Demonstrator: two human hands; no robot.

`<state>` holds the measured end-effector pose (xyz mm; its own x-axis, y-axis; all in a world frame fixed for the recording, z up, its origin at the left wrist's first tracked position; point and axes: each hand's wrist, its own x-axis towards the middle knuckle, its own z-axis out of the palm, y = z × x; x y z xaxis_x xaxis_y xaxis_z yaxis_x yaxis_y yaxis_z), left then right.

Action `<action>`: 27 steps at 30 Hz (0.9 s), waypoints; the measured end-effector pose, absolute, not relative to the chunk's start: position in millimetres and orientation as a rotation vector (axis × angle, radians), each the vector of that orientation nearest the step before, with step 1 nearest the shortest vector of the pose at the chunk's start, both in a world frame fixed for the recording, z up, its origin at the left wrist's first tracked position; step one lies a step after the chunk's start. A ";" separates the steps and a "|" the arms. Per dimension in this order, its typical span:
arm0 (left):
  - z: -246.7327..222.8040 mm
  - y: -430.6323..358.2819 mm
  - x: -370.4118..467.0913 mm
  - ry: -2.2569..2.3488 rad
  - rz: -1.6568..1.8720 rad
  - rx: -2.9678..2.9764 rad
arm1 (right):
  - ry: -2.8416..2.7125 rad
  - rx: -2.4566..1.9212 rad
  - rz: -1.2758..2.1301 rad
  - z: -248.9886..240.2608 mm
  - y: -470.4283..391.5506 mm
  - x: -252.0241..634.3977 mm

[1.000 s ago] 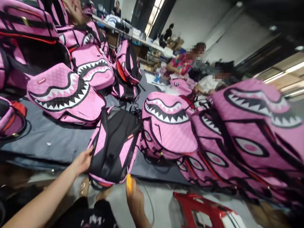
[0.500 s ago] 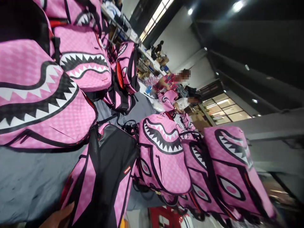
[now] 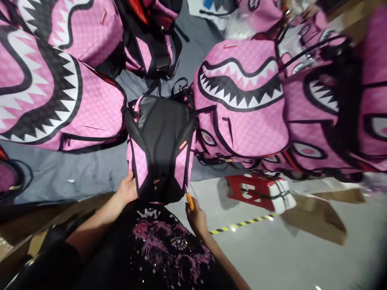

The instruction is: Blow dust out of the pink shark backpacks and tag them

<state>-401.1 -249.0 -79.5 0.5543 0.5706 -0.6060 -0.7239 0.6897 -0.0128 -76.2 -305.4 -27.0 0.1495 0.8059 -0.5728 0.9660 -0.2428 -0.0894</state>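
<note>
A black and pink backpack (image 3: 161,133) lies with its strap side up at the front edge of the grey-covered table, a small red label on it. My left hand (image 3: 128,189) is closed on its lower left corner, with the fingers partly hidden by the bag. At the lower right corner, my right hand (image 3: 196,217) is closed round an orange-handled tool (image 3: 190,201). Its thin metal tip points up at the bag's edge; I cannot tell its exact kind.
Pink shark-mouth backpacks crowd the left (image 3: 99,96) and right (image 3: 242,96) of the grey table cover (image 3: 90,169). A red and white stool-like object (image 3: 254,191) and a cardboard piece (image 3: 314,217) are on the floor at right, near a yellow-black tape line (image 3: 242,224).
My view has tilted down and levelled out, so the people in the background are out of sight. My right hand and the whole orange handle now show beside the backpack.
</note>
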 end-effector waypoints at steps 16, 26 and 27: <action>-24.2 -254.8 -312.2 1.106 1.272 -0.068 | 1.972 2.121 -1.039 -15.1 -342.3 0.5; -20.5 -307.3 -267.7 2.088 0.307 2.015 | 1.798 1.642 -1.127 -2.0 -351.0 -29.1; -20.5 -303.9 -264.5 1.973 0.192 2.152 | 1.788 1.631 -1.122 -2.3 -345.1 -33.2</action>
